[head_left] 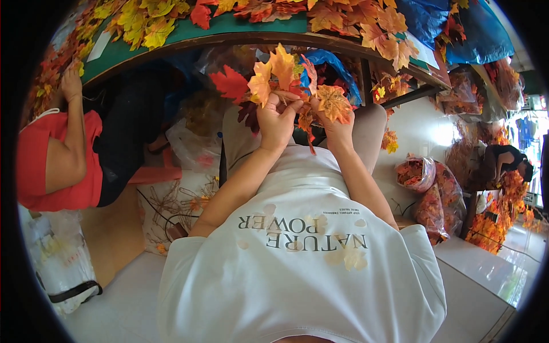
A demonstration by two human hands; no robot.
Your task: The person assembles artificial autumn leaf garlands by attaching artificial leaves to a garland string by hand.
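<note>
Both hands sit just below the table, a curved wooden-edged top covered in green and strewn with lobed fabric leaves. The left hand is closed around a sprig of orange and yellow maple-shaped leaves. The right hand pinches an orange leaf beside it. A blue plastic bag hangs under the table edge.

Orange, yellow and red leaves; green tabletop; white shirt; blue bag.
</note>
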